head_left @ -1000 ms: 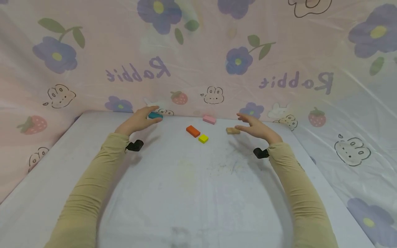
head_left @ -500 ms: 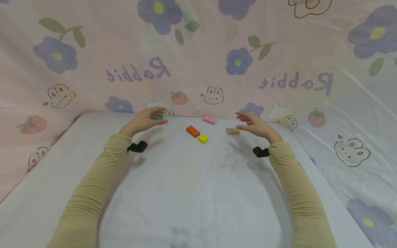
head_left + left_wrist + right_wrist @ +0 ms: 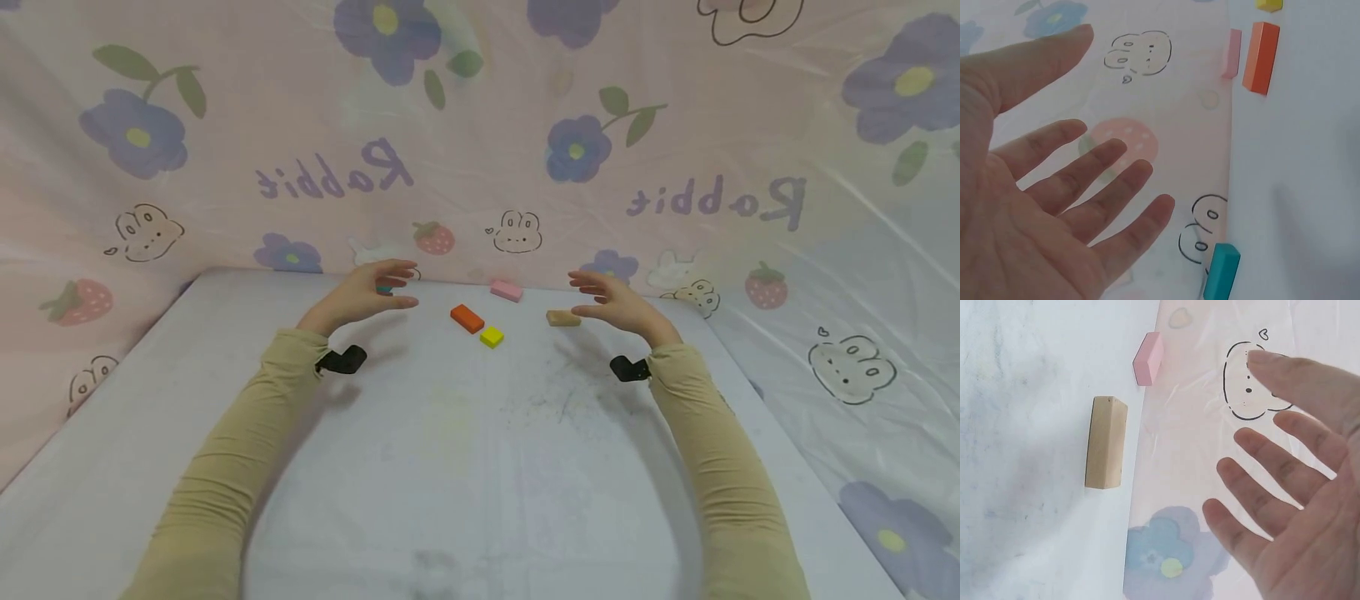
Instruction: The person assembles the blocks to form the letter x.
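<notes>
My left hand (image 3: 363, 293) hovers over the back left of the table with its fingers spread and nothing held. Behind it a teal block (image 3: 1222, 272) is mostly hidden in the head view. On the other side my right hand (image 3: 619, 307) is raised near a plain wooden block (image 3: 1107, 442), fingers apart and holding nothing. Between the hands lie an orange block (image 3: 467, 318) and a small yellow block (image 3: 492, 337), close together. Farther back, a pink block (image 3: 506, 290) lies near the table's rear edge.
The blocks lie on a white table (image 3: 465, 467) with faint smudges. A printed curtain (image 3: 480, 125) with flowers and rabbits hangs behind it and along the sides. A black camera mount (image 3: 342, 360) juts from the left wrist, another (image 3: 629, 368) from the right.
My left hand has shifted to the right, toward the middle, and now covers more of the teal block. The right hand has barely moved, and the blocks lie where they were.
</notes>
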Demonstrator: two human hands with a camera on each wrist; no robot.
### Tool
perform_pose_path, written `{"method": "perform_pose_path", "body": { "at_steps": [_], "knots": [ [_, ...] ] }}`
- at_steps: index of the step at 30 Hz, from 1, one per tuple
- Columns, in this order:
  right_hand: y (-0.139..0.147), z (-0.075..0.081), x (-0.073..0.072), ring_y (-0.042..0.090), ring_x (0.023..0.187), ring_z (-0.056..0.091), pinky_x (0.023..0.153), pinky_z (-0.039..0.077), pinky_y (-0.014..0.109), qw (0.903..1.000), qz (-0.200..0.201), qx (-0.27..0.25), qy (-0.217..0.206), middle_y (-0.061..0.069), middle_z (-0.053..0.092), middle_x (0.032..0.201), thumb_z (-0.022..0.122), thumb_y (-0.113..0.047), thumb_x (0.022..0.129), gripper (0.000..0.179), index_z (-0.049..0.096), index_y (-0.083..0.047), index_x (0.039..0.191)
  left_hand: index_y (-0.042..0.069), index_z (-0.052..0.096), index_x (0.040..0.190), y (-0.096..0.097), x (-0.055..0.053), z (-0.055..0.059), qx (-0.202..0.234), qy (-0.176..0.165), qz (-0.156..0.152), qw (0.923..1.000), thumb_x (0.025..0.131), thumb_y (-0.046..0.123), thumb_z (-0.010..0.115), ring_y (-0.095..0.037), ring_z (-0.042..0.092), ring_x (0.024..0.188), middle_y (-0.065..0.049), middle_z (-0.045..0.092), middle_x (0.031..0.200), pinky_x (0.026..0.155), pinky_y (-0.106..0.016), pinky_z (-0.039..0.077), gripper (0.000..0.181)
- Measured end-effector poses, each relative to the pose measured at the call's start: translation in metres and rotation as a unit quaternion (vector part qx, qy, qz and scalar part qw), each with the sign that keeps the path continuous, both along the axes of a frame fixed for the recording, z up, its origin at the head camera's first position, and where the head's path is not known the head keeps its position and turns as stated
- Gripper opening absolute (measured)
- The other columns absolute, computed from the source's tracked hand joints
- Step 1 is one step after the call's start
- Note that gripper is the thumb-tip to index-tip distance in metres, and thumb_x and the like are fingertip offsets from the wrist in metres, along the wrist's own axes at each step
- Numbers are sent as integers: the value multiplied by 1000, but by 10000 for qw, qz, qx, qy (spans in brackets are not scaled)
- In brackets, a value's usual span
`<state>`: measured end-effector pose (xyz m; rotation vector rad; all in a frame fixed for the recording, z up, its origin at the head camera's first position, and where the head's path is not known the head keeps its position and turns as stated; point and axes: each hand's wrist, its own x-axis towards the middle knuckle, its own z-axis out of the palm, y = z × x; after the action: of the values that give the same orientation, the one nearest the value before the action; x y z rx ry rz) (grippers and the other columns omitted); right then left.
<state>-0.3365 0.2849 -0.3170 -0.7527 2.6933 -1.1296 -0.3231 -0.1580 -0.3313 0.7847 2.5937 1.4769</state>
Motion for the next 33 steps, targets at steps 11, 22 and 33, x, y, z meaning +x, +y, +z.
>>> {"method": "perform_pose_path", "body": {
  "at_steps": [11, 22, 33],
  "knots": [
    [2, -7, -4, 40, 133, 33, 109, 23, 53, 9999, 19, 31, 143, 22, 40, 143, 67, -10, 90, 64, 36, -4, 145, 8, 43, 142, 17, 2, -4, 133, 113, -349, 9992, 78, 16, 81, -33, 44, 126, -14, 46, 140, 102, -47, 38, 75],
    [-14, 8, 14, 49, 129, 35, 106, 24, 59, 9994, 113, -15, 313, 33, 40, 138, 65, 4, 87, 59, 39, 10, 139, 5, 43, 141, 34, 3, -11, 137, 143, -565, 9982, 77, 11, 81, -33, 44, 126, -15, 46, 139, 105, -43, 35, 75],
    [1, -23, -15, 44, 130, 37, 106, 26, 57, 9985, 142, 24, 525, 26, 43, 140, 68, -1, 87, 58, 44, 1, 140, 7, 47, 139, 56, -2, -24, 94, 263, -747, 9968, 75, 14, 83, -29, 49, 122, -11, 51, 135, 103, -39, 38, 74]
  ]
}}
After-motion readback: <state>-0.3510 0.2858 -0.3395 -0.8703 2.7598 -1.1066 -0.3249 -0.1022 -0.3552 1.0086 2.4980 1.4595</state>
